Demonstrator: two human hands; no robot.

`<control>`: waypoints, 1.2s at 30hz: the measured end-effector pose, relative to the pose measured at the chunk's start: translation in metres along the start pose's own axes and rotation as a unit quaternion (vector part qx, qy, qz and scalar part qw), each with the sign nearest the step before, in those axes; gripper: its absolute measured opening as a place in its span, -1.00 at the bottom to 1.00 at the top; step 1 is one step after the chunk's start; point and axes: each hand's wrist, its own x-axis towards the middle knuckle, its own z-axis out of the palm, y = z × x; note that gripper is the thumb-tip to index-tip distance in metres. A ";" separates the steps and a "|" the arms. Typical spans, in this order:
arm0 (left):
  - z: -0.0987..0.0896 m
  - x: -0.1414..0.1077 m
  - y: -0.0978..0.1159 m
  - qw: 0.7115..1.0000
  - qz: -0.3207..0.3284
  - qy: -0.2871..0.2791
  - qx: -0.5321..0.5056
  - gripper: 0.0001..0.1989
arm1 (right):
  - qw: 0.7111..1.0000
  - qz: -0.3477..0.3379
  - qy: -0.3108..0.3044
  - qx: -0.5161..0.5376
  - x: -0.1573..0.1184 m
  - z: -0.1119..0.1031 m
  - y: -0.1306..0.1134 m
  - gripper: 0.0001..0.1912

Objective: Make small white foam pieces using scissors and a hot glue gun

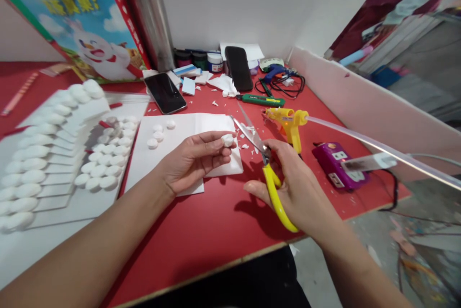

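Observation:
Between the thumb and fingers of my left hand (198, 156) is a small white lump (227, 141) with an uneven surface; its kind is unclear. My right hand (295, 183) grips yellow-handled scissors (275, 197), whose blades are parted and point away from me, just right of the lump. White paper (223, 168) lies beneath my left hand. On it sit several round white pieces (157, 129). Further left, many similar white rounds (99, 164) are lined up on a board, and larger white ovals (34, 164) lie along stacked white strips.
Beyond the scissors lie white scraps (245, 146), a green cutter (262, 100) and a yellow glue gun (288, 123). A purple power block (338, 164) sits at right. Two phones (165, 92), a steel flask (153, 24) and a colourful box (90, 24) stand or lie behind.

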 end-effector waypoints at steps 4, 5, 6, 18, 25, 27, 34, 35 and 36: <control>-0.002 0.002 -0.001 1.000 0.016 -0.014 -0.006 -0.83 | 0.999 -0.011 -0.031 -0.020 0.004 0.004 -0.002 -0.27; -0.002 0.002 -0.001 1.000 0.018 -0.016 -0.006 -0.82 | 0.999 -0.012 -0.037 -0.021 0.005 0.006 -0.003 -0.25; -0.003 0.002 -0.001 1.000 0.018 -0.018 -0.006 -0.80 | 0.999 -0.013 -0.040 -0.021 0.005 0.008 -0.004 -0.22; -0.004 0.001 0.000 0.998 0.023 -0.050 0.005 -0.80 | 0.996 -0.041 -0.020 -0.082 0.009 0.010 -0.008 -0.17; -0.005 0.000 0.000 0.998 0.018 -0.058 0.004 -0.80 | 0.990 -0.052 -0.004 -0.131 0.006 0.010 -0.007 -0.26; -0.005 0.001 -0.001 0.998 0.016 -0.058 0.006 -0.82 | 0.988 -0.055 0.003 -0.145 0.005 0.010 -0.007 -0.28; -0.005 0.001 -0.001 0.998 0.020 -0.053 0.018 -0.95 | 0.981 -0.076 0.024 -0.176 0.004 0.015 -0.002 -0.31; -0.004 0.001 -0.001 0.998 0.020 -0.052 0.016 -0.96 | 0.981 -0.080 0.026 -0.175 0.003 0.016 -0.001 -0.32; -0.004 0.001 0.000 0.998 0.018 -0.052 0.015 -0.96 | 0.981 -0.083 0.029 -0.172 0.002 0.017 0.001 -0.34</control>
